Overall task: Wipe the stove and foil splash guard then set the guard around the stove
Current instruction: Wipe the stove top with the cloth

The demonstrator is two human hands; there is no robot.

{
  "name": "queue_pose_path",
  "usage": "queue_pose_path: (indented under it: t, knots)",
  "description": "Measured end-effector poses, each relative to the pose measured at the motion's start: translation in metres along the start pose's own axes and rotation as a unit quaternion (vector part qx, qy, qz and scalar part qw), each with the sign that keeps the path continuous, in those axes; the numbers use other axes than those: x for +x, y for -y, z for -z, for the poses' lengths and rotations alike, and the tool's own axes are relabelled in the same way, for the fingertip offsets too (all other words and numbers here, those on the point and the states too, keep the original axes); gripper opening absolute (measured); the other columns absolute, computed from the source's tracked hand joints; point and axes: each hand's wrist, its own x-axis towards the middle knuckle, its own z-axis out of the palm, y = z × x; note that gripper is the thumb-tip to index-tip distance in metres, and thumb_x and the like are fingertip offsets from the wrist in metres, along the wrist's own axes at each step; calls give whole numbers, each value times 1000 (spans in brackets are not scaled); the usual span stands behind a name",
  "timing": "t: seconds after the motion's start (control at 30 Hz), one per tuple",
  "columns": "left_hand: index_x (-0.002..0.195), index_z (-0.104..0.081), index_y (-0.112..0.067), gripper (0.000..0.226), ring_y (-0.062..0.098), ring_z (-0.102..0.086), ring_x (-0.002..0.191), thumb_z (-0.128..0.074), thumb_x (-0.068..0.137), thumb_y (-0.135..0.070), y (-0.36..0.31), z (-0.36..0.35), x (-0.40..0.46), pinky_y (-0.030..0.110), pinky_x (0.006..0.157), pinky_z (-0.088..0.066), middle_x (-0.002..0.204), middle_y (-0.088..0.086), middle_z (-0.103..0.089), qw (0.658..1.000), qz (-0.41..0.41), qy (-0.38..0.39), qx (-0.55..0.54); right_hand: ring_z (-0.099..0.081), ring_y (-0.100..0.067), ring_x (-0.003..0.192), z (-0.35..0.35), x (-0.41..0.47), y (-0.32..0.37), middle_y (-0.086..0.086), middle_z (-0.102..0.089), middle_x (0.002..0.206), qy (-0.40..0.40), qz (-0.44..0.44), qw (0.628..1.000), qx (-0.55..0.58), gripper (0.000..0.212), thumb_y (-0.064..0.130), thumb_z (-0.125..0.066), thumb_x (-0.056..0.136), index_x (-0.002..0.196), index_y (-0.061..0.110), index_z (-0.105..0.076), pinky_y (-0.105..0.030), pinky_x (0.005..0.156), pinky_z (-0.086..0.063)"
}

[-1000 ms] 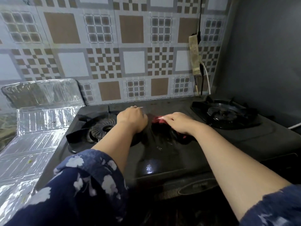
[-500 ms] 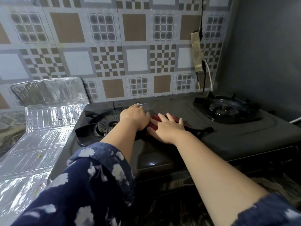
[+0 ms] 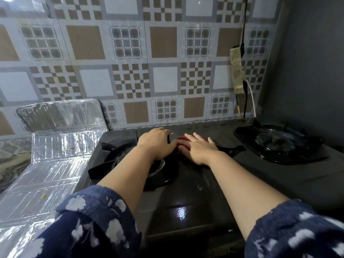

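The black two-burner stove (image 3: 186,202) fills the middle of the view. A red cloth (image 3: 181,142) lies on its top between the burners, and a dark strip (image 3: 234,149) trails out to its right. My right hand (image 3: 200,148) presses flat on the cloth with fingers spread. My left hand (image 3: 158,144) rests at the cloth's left end, its fingertips over the edge, partly above the left burner (image 3: 160,170). The foil splash guard (image 3: 54,157) lies unfolded to the left of the stove, its far panel leaning on the tiled wall.
The right burner (image 3: 277,142) with its grate sits at the back right. A grey wall (image 3: 307,71) closes the right side. Cables and a taped strip (image 3: 237,71) hang on the patterned tiles behind. A small yellow-green crumb (image 3: 44,196) lies on the foil.
Both hands with the cloth have slid away from me toward the back of the stove top. My right hand has gone from cupped to flat, and the view has tilted up.
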Motion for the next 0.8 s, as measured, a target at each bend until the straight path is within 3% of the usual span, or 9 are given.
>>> queue_pose_path:
  t: [0.2,0.37,0.5,0.6,0.7,0.8]
  knots:
    - [123,-60,-26,48,22,-57,113,-32,95,-54,10,-14,30,36,83,-47,124,1,-63,998,38,42,14,3,-20,149,3,56,0,10,-5,161,4,13,1000,9,46,53,-13,98,144,50,-19,-57,116,1]
    - [115,-65,-33,49,21,-61,103,-30,94,-60,10,-17,45,32,71,-45,109,-1,-68,995,65,51,55,3,-20,148,6,105,-8,9,-5,161,13,3,1000,24,47,48,-13,98,145,48,-19,-58,116,2]
    - [101,-70,-24,57,21,-58,82,-31,92,-64,4,-11,62,30,65,-43,94,1,-67,992,83,69,60,1,-20,149,9,124,-29,7,-6,161,-5,-31,999,25,48,46,-12,98,145,44,-21,-57,116,1]
    - [111,-68,-21,53,22,-60,90,-37,91,-60,-5,-11,74,31,68,-44,101,2,-67,992,74,95,47,-2,-24,148,21,125,-45,3,-6,161,26,-42,998,45,49,48,-19,99,147,41,-22,-56,116,-1]
    - [117,-63,-20,45,25,-60,102,-43,91,-51,-17,-8,86,33,77,-45,112,5,-65,993,52,104,16,-17,-33,145,40,122,-47,-5,-13,160,62,-8,996,65,52,45,-36,98,147,36,-25,-50,116,-14]
    - [124,-58,-22,44,27,-59,107,-46,90,-47,-27,-10,93,37,86,-48,118,7,-64,993,39,113,6,0,-30,148,35,111,-52,2,4,161,80,39,996,16,49,45,-31,99,146,45,-17,-57,117,-2]
